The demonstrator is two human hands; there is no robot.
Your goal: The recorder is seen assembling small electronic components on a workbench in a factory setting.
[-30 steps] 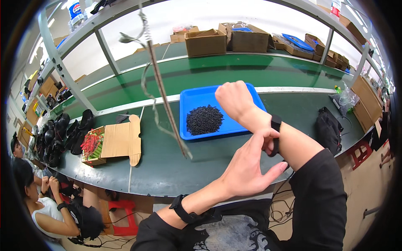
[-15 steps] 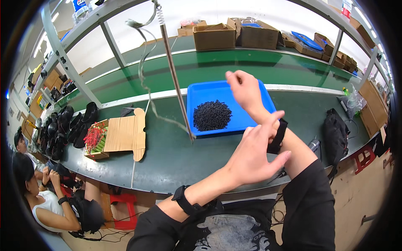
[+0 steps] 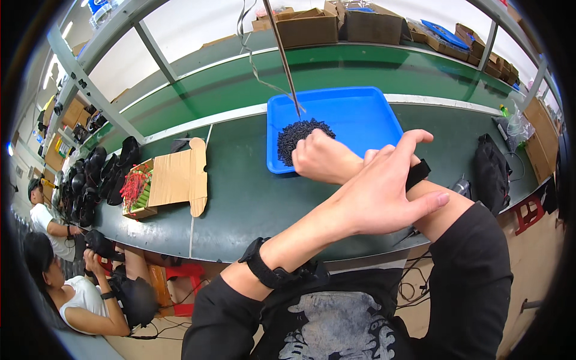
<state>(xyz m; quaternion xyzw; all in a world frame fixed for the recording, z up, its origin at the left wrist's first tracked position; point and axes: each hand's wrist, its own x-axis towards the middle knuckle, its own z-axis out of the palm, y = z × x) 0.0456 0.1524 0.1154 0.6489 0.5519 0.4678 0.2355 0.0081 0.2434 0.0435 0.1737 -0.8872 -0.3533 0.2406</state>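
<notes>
Head view shows our right hand (image 3: 321, 157), curled into a fist, now swung toward the small black pellets (image 3: 293, 138) in the shallow blue tray (image 3: 363, 114) beyond it. Our left hand (image 3: 378, 201), thumb and forefinger spread, stays by the black wrist strap (image 3: 418, 173), apparently still adjusting it; whether it grips, we cannot tell.

Factory workshop: long green conveyor belt (image 3: 420, 71), dark workbench (image 3: 246, 204), blue parts tray (image 3: 354, 103), cardboard boxes (image 3: 373, 27), seated co-worker (image 3: 90, 303).

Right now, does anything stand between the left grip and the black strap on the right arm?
Nothing visible does. The left grip is at the black strap, which shows between its thumb and forefinger. Part of the strap is hidden, so contact cannot be told.
</notes>
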